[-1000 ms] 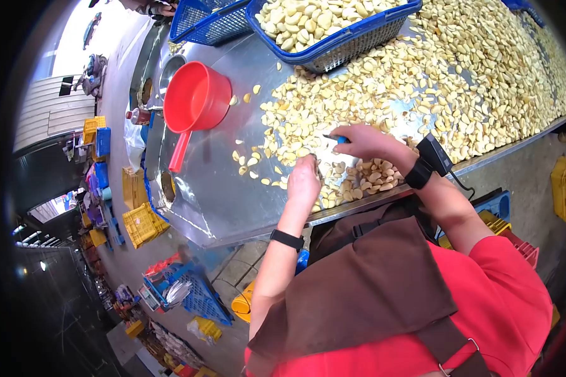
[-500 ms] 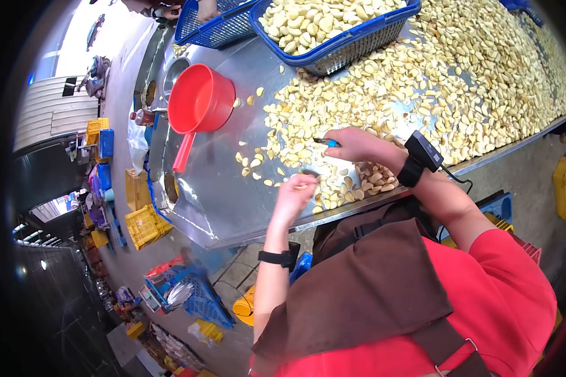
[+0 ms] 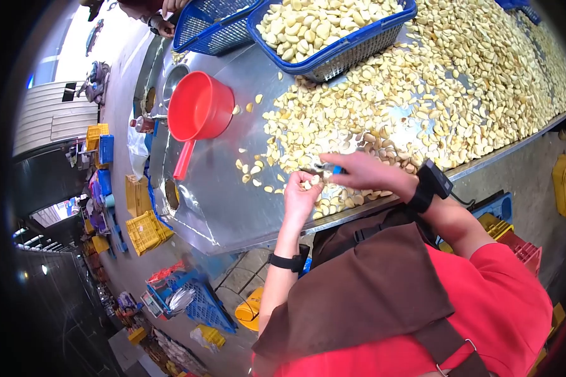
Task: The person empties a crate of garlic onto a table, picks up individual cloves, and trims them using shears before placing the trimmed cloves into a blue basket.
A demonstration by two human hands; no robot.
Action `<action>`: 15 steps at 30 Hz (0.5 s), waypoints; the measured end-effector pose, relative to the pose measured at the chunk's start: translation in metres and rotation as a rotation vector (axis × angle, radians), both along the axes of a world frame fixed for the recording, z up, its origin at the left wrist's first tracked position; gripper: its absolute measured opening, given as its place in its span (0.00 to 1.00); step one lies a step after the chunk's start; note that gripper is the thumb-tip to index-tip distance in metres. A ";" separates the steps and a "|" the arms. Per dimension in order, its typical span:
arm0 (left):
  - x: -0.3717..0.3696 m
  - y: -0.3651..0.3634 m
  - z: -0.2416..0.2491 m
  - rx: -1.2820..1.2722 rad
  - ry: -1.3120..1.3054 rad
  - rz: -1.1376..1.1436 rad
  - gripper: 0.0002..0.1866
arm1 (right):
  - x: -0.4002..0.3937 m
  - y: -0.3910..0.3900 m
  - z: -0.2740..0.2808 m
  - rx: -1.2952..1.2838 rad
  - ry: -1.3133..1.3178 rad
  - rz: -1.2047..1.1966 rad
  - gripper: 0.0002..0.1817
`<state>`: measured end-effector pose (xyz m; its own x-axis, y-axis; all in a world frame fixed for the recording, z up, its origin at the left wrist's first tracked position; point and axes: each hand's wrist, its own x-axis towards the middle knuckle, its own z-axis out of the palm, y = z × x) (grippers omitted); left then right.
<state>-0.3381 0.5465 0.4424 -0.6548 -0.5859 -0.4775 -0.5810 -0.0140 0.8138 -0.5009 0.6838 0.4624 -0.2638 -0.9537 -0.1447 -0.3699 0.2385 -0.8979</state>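
Just below the middle of the frame, the left hand (image 3: 300,196) has its fingers curled together on small pale pieces (image 3: 312,182), cream-coloured and smooth. Beside it, the right hand (image 3: 366,171) is clamped on a tool (image 3: 338,169) with a blue part, its tip close to the left fingertips. Loose pieces (image 3: 471,81), cream to yellow, many curved, cover the metal table (image 3: 245,210) toward the upper right; some by the right hand look browner. At upper left sits a red scoop (image 3: 201,107); at top centre, a blue basket (image 3: 330,51) holds plump, whiter pieces.
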 end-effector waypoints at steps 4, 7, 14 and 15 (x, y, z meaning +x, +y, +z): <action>-0.014 0.009 0.020 -0.169 0.025 0.014 0.12 | 0.017 -0.003 0.008 -0.039 0.130 0.047 0.28; -0.013 0.012 0.026 0.242 0.309 0.214 0.11 | 0.014 -0.005 0.000 -0.077 0.163 0.032 0.29; -0.011 0.012 0.034 0.612 0.466 0.409 0.10 | 0.016 -0.007 0.008 -0.088 0.138 0.032 0.31; -0.012 0.013 0.035 0.612 0.466 0.410 0.10 | 0.016 -0.007 0.011 -0.077 0.116 0.027 0.31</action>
